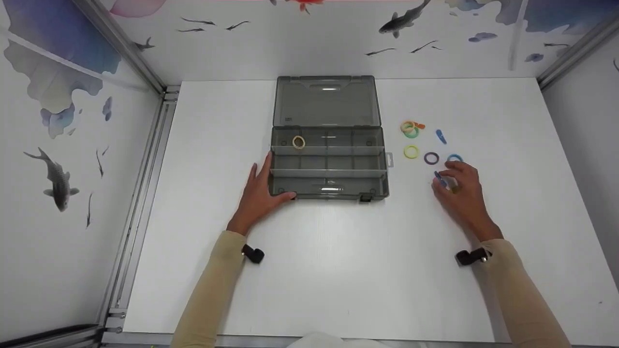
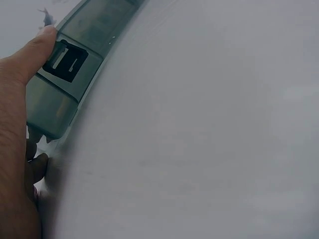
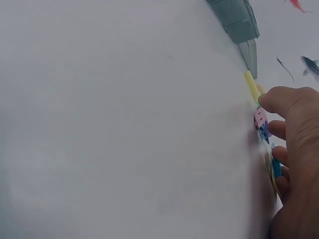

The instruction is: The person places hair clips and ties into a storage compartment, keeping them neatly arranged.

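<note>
Pinching at the fingertips, the right hand (image 1: 466, 195) holds a blue clip (image 1: 439, 178).

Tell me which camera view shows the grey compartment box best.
The head view: the box appears nearly whole there, lid open. The left wrist view shows only part of its edge, with a dark latch; the right wrist view, just an end piece near the top.
</note>
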